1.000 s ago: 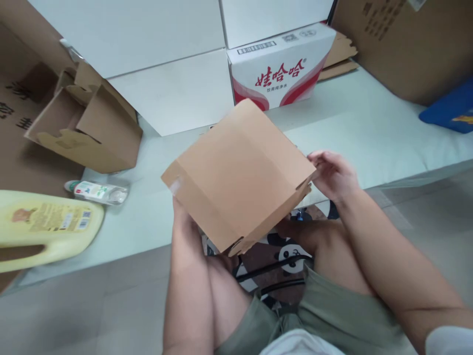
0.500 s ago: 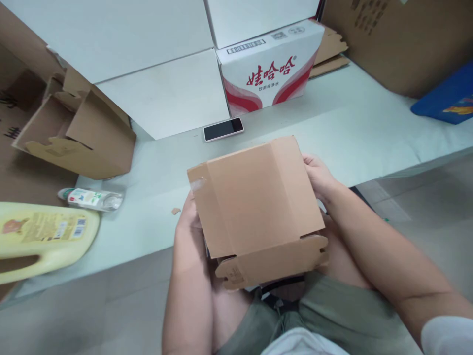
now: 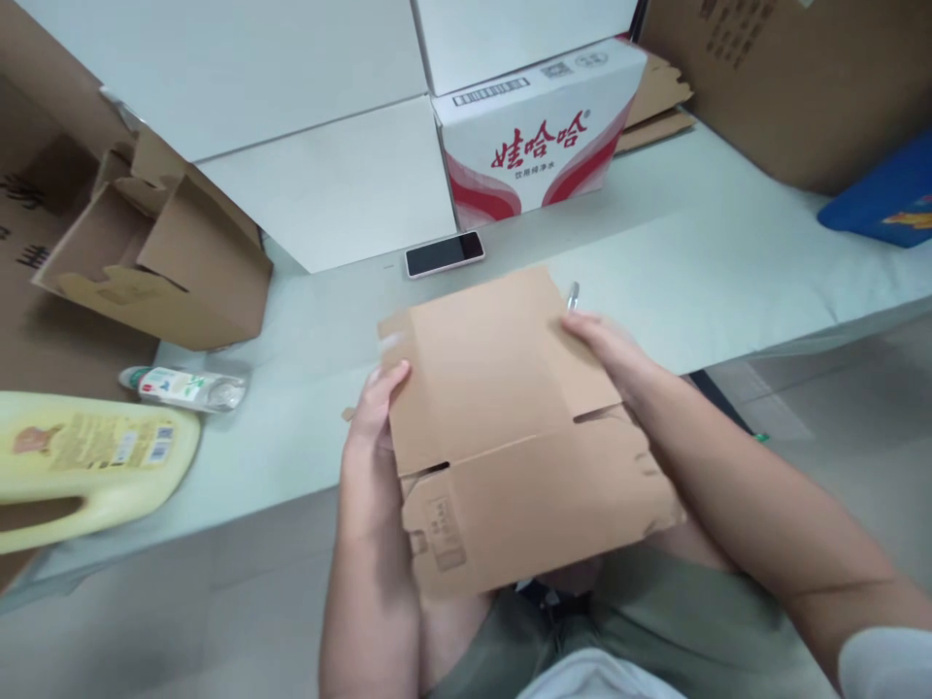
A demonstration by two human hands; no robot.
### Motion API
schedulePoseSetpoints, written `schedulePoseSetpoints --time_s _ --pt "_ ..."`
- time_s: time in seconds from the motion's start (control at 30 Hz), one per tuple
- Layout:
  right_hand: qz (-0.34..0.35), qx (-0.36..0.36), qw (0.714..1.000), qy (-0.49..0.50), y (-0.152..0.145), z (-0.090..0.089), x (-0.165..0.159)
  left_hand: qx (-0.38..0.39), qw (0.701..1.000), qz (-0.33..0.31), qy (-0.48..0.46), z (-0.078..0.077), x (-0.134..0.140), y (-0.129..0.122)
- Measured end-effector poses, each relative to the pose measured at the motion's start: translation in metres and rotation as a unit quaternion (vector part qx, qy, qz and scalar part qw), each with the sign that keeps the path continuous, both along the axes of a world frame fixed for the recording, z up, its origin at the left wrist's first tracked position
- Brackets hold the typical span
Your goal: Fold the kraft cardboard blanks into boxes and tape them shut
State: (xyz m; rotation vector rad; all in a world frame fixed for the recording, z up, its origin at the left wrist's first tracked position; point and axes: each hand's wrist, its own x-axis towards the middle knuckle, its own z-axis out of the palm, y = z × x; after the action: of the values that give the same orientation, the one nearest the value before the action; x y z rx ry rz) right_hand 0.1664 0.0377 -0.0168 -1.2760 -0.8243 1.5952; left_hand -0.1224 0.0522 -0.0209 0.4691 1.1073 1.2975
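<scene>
A brown cardboard box (image 3: 495, 379), partly unfolded, is held over the near edge of the table and my lap. Its slotted lower flap (image 3: 539, 505), with a small printed mark, faces up toward me. My left hand (image 3: 377, 403) grips the box's left side, thumb on top and the other fingers hidden beneath. On the right side, my right hand (image 3: 608, 349) is closed over the edge, its fingertips partly out of sight. Just beyond that hand a small shiny object (image 3: 573, 295) sticks up; I cannot make out what it is.
A phone (image 3: 444, 254) lies before the white carton with red lettering (image 3: 543, 146). Left are an open cardboard box (image 3: 211, 272), a clear bottle (image 3: 193, 388) and a yellow jug (image 3: 146, 456). A blue container (image 3: 884, 194) stands at the right on the table (image 3: 735, 243).
The cardboard's near flap has swung up and now shows broadly. Both hands have shifted their hold; my left thumb now shows on top and my right hand reaches further over the edge.
</scene>
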Motion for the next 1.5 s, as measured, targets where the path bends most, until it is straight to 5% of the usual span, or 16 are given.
schedulePoseSetpoints --time_s 0.3,0.4,0.5,0.6,0.77,0.83,0.87,0.97,1.07,1.2,1.33,1.43,1.5 --pt "0.013 0.061 0.998 0.016 0.000 0.001 0.009 0.022 0.988 0.137 -0.070 -0.019 -0.007 0.018" --pt "0.029 0.067 0.988 -0.140 0.003 -0.008 0.002 0.025 0.984 0.165 -0.060 -0.029 -0.012 0.024" --pt "0.016 0.112 0.892 -0.437 0.007 -0.017 0.005 0.006 0.979 0.199 -0.044 -0.039 -0.018 0.030" --pt "0.048 0.086 0.792 -0.602 0.011 -0.024 0.013 -0.026 0.971 0.232 -0.043 -0.042 -0.023 0.032" --pt "0.080 0.035 0.750 -0.655 0.016 -0.027 0.021 -0.048 0.963 0.258 -0.060 -0.034 -0.020 0.030" --pt "0.026 0.070 0.768 -0.636 0.017 -0.026 0.020 -0.038 0.966 0.249 -0.059 -0.032 -0.020 0.029" --pt "0.006 0.091 0.799 -0.594 0.016 -0.025 0.018 -0.029 0.969 0.241 -0.055 -0.032 -0.020 0.028" --pt "0.028 0.117 0.938 -0.326 0.011 -0.020 0.005 -0.010 0.979 0.200 -0.036 -0.034 -0.021 0.027" --pt "0.083 0.096 0.989 -0.083 0.003 -0.016 -0.014 -0.013 0.986 0.165 -0.032 -0.033 -0.015 0.026" --pt "0.019 0.073 0.997 0.010 -0.004 -0.007 -0.026 -0.006 0.992 0.116 -0.052 -0.022 -0.001 0.020" --pt "-0.122 0.063 0.991 0.001 -0.024 0.008 0.018 0.014 0.993 0.060 -0.099 -0.005 0.007 0.013" --pt "-0.281 0.086 0.949 -0.112 -0.054 0.022 0.083 -0.005 0.991 0.065 -0.119 0.003 0.007 0.011" --pt "-0.384 0.119 0.883 -0.241 -0.068 0.033 0.126 -0.015 0.990 0.067 -0.126 0.005 0.007 0.011"
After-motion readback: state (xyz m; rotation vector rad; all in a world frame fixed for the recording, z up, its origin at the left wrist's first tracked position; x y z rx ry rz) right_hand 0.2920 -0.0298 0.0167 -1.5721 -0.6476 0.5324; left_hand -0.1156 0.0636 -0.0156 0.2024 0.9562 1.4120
